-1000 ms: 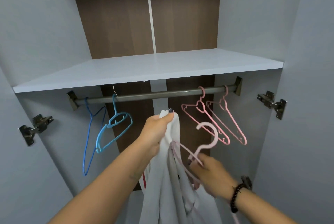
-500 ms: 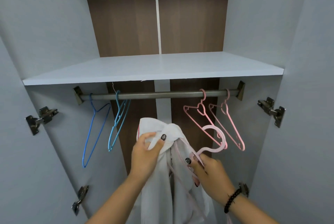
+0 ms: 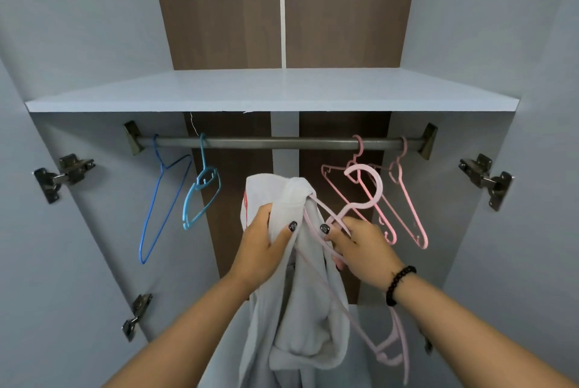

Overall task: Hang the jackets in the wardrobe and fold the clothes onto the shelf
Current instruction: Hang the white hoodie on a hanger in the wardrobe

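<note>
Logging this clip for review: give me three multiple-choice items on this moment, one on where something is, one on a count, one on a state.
1. Where do the two blue hangers hang on the rail?
A. At its left end
B. At its middle
C. At its right end

2. How many pink hangers hang on the rail?
A. None
B. Two
C. Four

3. What state is the white jacket in?
A. Folded on the shelf
B. Hanging from the rail
C. Held up in hand, below the rail

Answers:
1 A: the dark blue hanger and the light blue hanger hook the rail near its left bracket.
2 B: two pink hangers hang at the right; a third pink hanger is in the right hand.
3 C: the left hand grips the white jacket.
</note>
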{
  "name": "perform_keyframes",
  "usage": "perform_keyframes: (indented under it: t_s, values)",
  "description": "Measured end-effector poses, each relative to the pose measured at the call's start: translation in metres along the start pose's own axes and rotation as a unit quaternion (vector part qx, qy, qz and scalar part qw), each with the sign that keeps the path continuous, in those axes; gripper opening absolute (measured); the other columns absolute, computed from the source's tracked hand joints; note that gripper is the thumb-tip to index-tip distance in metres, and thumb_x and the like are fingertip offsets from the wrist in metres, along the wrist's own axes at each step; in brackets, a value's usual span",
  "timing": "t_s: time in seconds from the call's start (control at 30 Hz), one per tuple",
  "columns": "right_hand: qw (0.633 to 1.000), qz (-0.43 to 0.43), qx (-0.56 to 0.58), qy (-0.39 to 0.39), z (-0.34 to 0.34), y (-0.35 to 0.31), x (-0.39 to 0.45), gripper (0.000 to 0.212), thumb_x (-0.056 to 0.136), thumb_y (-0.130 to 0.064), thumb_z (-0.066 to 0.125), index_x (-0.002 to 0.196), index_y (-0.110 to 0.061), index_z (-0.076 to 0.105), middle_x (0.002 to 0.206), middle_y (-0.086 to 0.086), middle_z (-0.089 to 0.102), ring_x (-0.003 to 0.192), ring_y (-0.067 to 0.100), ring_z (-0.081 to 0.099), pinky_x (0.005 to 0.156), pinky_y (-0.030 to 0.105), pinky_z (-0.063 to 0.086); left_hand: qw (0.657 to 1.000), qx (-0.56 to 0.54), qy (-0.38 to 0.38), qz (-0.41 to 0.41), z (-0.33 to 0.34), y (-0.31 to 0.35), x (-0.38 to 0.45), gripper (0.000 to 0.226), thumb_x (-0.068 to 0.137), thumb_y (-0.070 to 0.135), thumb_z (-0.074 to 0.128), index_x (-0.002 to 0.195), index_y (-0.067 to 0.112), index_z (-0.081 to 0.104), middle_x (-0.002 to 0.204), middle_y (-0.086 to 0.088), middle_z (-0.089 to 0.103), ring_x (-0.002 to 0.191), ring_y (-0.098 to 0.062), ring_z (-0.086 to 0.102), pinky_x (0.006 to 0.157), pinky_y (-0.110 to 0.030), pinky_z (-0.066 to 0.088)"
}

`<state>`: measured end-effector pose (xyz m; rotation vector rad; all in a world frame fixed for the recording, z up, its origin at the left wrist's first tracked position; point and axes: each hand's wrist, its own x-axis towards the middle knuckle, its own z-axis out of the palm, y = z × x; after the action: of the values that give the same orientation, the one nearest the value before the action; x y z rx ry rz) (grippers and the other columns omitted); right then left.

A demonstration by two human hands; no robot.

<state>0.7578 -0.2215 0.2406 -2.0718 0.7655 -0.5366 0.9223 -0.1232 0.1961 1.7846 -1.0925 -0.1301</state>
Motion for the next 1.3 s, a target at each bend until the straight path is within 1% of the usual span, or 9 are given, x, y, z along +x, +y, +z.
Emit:
perform_keyframes:
  t_s: [0.13,0.2,0.3,0.53,0.67,0.9,1.03,1.17,1.3]
  values:
    - [0.999,0.0,-0.039,-0.024,0.002,-0.006,0.036,0.023,0.097,-0.021,0.048,0.081,-0.011,0.062,0.057,0.006,0.063,0.047,0.008,0.058,0.051,0.02,0.049,0.999,-0.022,0.009,-0.048,-0.005,-0.012,0.023,0.03,0.097,0.032,0.05,0.123,0.019,0.045,0.109,0.007,0.054,0.098,-0.013,0.055,0.083,-0.019,0.049]
    - [0.999,0.014,-0.033,-0.022,0.006,-0.009,0.057,0.025,0.097,-0.02,0.047,0.079,-0.01,0.061,0.054,0.005,0.061,0.044,0.006,0.055,0.046,0.019,0.044,0.998,-0.035,0.014,-0.053,-0.008,-0.02,0.038,0.011,0.099,0.026,0.047,0.1,0.015,0.052,0.086,0.004,0.052,0.077,-0.011,0.051,0.064,-0.009,0.041]
    - [0.999,0.037,-0.023,-0.016,0.014,-0.017,0.089,0.025,0.096,-0.017,0.047,0.078,-0.006,0.061,0.049,0.002,0.058,0.036,0.006,0.051,0.041,0.018,0.04,0.998,-0.045,0.002,-0.037,-0.011,-0.031,0.064,0.027,0.1,0.014,0.042,0.073,0.016,0.041,0.068,0.003,0.04,0.061,-0.009,0.038,0.051,-0.01,0.034]
    - [0.997,0.048,-0.049,-0.031,0.027,-0.035,0.162,0.026,0.096,-0.015,0.043,0.085,0.0,0.062,0.052,0.009,0.058,0.029,0.007,0.043,0.035,0.018,0.034,0.994,-0.067,0.016,-0.083,-0.007,-0.045,0.119,0.018,0.102,0.011,0.033,0.084,0.012,0.036,0.07,0.0,0.034,0.06,-0.009,0.034,0.045,-0.008,0.032]
    - [0.995,0.054,-0.068,-0.054,0.035,-0.039,0.199,0.028,0.099,-0.017,0.043,0.079,-0.01,0.06,0.052,0.01,0.059,0.027,0.01,0.04,0.035,0.019,0.033,0.993,-0.071,0.021,-0.09,-0.01,-0.054,0.141,0.012,0.103,0.017,0.034,0.094,0.009,0.036,0.071,0.001,0.034,0.06,-0.009,0.035,0.047,-0.005,0.034]
    - [0.988,0.085,-0.072,-0.109,0.049,-0.03,0.235,0.028,0.099,-0.019,0.043,0.078,-0.01,0.06,0.055,0.011,0.062,0.035,0.016,0.037,0.037,0.022,0.031,0.989,-0.085,-0.01,-0.123,-0.012,-0.076,0.166,0.022,0.103,0.025,0.035,0.093,0.007,0.042,0.071,-0.004,0.038,0.062,-0.01,0.038,0.056,-0.019,0.033]
    - [0.986,0.091,-0.075,-0.115,0.059,-0.021,0.244,0.029,0.099,-0.02,0.045,0.075,-0.01,0.06,0.056,0.013,0.062,0.035,0.016,0.037,0.037,0.021,0.032,0.983,-0.103,-0.031,-0.15,-0.015,-0.081,0.171,0.027,0.102,0.03,0.04,0.115,0.008,0.049,0.096,-0.011,0.057,0.078,-0.013,0.054,0.067,-0.02,0.043]
    - [0.984,0.071,-0.122,-0.11,0.064,-0.012,0.248,0.032,0.098,-0.022,0.046,0.069,-0.016,0.056,0.061,0.014,0.066,0.032,0.01,0.043,0.038,0.02,0.036,0.986,-0.092,-0.042,-0.133,-0.018,-0.078,0.176,0.063,0.096,0.024,0.054,0.149,0.018,0.021,0.143,-0.009,0.045,0.126,-0.027,0.049,0.099,-0.032,0.043]
    - [0.981,0.065,-0.141,-0.118,0.06,-0.004,0.252,0.024,0.099,-0.023,0.046,0.078,-0.018,0.057,0.062,0.011,0.066,0.03,0.004,0.046,0.036,0.018,0.036,0.988,0.036,-0.141,-0.05,-0.016,-0.077,0.199,0.087,0.092,0.023,0.061,0.153,0.026,-0.002,0.149,-0.006,0.039,0.132,-0.026,0.044,0.101,-0.031,0.04]
